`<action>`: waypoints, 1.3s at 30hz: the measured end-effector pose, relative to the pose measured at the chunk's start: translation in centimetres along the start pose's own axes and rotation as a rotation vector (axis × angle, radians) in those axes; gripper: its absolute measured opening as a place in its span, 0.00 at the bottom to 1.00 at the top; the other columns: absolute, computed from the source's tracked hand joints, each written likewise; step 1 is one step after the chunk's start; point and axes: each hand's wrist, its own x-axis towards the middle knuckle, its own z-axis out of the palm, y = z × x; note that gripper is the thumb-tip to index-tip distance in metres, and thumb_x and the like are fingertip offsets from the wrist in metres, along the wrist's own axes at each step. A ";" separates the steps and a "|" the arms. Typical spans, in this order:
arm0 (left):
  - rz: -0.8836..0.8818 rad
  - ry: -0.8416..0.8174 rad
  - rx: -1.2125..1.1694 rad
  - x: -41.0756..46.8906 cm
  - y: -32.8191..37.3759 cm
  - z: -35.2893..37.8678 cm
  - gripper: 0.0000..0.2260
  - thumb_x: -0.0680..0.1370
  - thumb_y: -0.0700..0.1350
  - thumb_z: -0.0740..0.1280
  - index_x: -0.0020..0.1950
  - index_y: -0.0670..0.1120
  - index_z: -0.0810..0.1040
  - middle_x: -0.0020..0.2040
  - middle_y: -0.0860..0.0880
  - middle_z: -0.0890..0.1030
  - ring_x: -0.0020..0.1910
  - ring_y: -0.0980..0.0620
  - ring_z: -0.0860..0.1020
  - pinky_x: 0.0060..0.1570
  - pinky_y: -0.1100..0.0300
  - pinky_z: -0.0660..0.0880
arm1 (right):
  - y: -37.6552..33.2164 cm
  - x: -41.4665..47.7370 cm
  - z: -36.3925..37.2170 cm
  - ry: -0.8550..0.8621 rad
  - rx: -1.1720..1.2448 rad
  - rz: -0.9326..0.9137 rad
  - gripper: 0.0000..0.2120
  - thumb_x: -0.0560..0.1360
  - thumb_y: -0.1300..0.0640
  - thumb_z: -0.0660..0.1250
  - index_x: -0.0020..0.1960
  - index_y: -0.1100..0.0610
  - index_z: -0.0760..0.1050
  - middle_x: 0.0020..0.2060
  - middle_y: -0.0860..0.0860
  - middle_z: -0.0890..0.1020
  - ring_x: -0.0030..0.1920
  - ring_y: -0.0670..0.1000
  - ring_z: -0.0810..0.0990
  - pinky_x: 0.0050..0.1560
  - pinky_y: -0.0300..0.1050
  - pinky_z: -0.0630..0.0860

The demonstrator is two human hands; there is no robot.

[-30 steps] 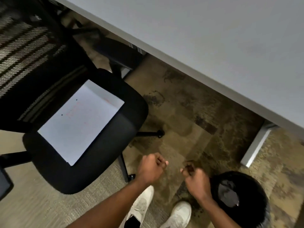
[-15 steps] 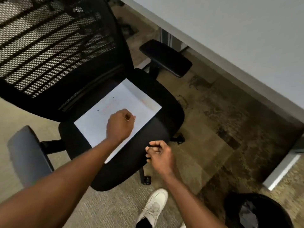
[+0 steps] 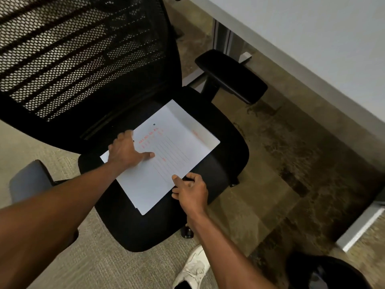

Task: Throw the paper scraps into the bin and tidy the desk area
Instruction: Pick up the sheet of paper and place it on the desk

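Both hands now moved onto the paper sheet (image 3: 166,155) on the chair seat (image 3: 227,163): left hand (image 3: 127,151) flat, fingers spread; right hand (image 3: 190,190) pinching its near edge.

I see a black chair seat (image 3: 225,155) carrying one lined sheet (image 3: 179,151) with red writing, lying flat; the chair stands on carpet (image 3: 291,163).

The bin (image 3: 325,274) is cut off by the bottom edge, its contents indistinct.
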 end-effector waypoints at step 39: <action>-0.052 -0.268 -0.466 -29.4 10.5 -6.2 0.13 0.76 0.52 0.79 0.50 0.48 0.78 0.44 0.48 0.87 0.40 0.51 0.88 0.45 0.50 0.87 | -4.7 -23.7 -27.4 0.121 -0.386 0.072 0.16 0.78 0.55 0.74 0.63 0.47 0.78 0.53 0.43 0.84 0.56 0.50 0.84 0.58 0.56 0.84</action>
